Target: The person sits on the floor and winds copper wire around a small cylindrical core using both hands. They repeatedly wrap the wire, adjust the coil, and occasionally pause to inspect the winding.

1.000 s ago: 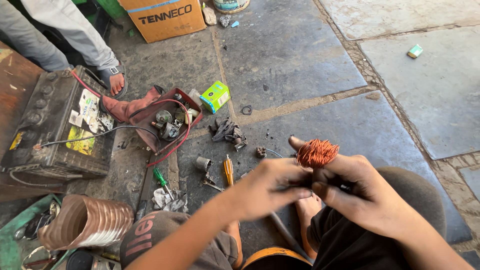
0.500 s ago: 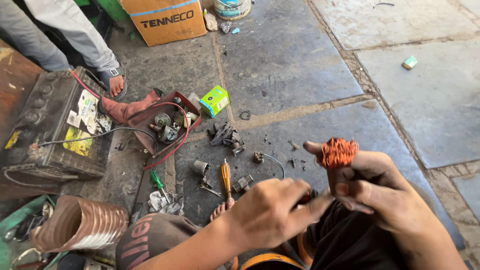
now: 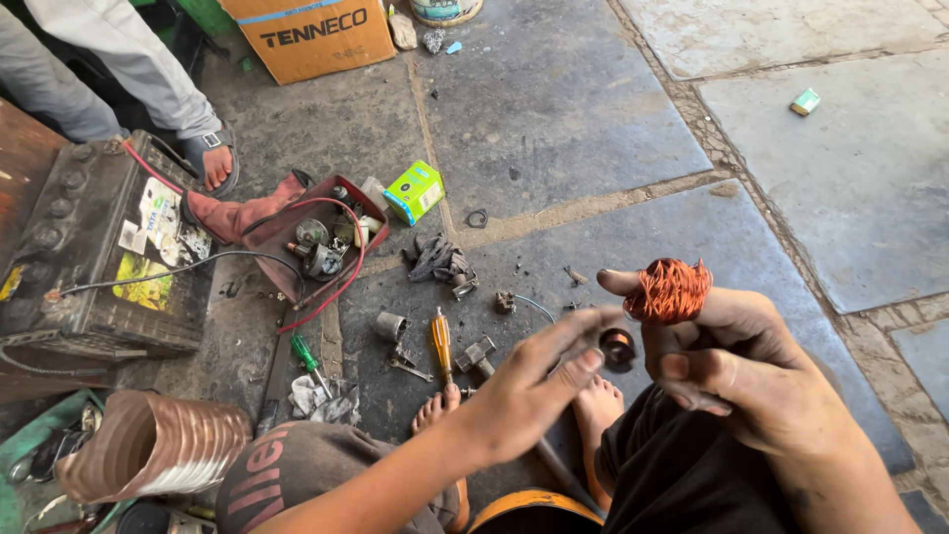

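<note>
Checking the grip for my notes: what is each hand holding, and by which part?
The right hand holds a copper wire coil by its lower end, hidden in the fist. The left hand holds nothing clearly; its fingertips reach toward the coil.

light: bright, even daylight | shadows: soft, short, under the hands (image 3: 633, 376) | glare: none | focus: sharp, slight blur on fingertips | edges: mild wide-angle bending

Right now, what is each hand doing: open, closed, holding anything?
Left hand: open, fingers stretched toward a small round part; contact cannot be told.
Right hand: closed, holding a copper wire coil.
</note>
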